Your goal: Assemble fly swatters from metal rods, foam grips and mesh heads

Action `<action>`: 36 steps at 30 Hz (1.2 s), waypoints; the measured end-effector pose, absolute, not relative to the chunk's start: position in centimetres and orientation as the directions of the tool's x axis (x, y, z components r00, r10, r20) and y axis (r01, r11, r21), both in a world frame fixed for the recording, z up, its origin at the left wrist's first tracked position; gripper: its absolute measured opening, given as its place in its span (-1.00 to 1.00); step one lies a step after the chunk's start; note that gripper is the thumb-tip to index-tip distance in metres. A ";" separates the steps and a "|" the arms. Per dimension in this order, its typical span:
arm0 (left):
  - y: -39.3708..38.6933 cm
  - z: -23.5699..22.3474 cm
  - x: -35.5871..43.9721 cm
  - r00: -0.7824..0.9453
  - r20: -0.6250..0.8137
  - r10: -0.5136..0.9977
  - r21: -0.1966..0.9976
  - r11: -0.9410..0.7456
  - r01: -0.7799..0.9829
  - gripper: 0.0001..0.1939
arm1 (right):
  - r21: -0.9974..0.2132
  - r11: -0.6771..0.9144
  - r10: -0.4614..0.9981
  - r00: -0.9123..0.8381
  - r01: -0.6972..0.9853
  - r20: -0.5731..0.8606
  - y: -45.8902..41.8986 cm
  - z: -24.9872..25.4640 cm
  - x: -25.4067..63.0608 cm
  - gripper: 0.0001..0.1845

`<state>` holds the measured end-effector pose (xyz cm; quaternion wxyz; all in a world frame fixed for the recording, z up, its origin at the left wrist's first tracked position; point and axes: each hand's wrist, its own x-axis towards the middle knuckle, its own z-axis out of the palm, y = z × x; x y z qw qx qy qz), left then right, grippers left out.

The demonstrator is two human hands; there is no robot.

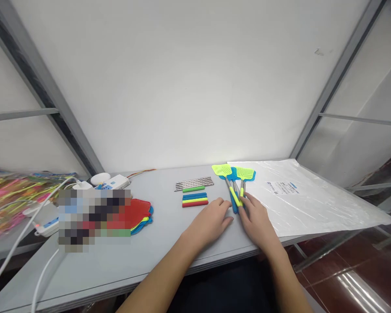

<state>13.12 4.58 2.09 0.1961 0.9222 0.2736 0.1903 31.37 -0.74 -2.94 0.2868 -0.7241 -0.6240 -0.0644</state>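
Observation:
Several small fly swatters (233,176) with yellow and blue heads lie bunched on the grey table (169,243), handles toward me. My right hand (256,219) rests at their handle ends, fingertips touching the yellow and blue grips, fingers loosely extended. My left hand (210,221) lies flat on the table just left of the handles, fingers spread, holding nothing. Further left are coloured handle sleeves (194,200) in green, blue, yellow and red, and a row of metal rods (193,183).
A stack of clear plastic bags (313,200) covers the table's right part. Red, yellow and blue swatter heads (140,213) lie at the left beside a blurred patch. A power strip and white cables (111,180) sit at the back left, with packaged swatters (13,191).

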 end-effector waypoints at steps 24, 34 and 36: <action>3.7 1.0 10.3 0.718 0.380 0.583 0.408 -0.803 0.435 -0.80 | -0.242 -0.366 0.760 0.439 0.898 0.479 1.5 -0.1 28.2 -0.82; 3.8 0.8 10.2 0.723 0.374 0.581 0.369 -0.808 0.459 -0.80 | -0.231 -0.392 0.771 0.454 0.891 0.445 1.4 0.0 28.0 -0.84; 3.8 0.9 10.2 0.722 0.374 0.582 0.359 -0.808 0.467 -0.80 | -0.223 -0.396 0.773 0.454 0.891 0.443 1.5 0.0 27.9 -0.85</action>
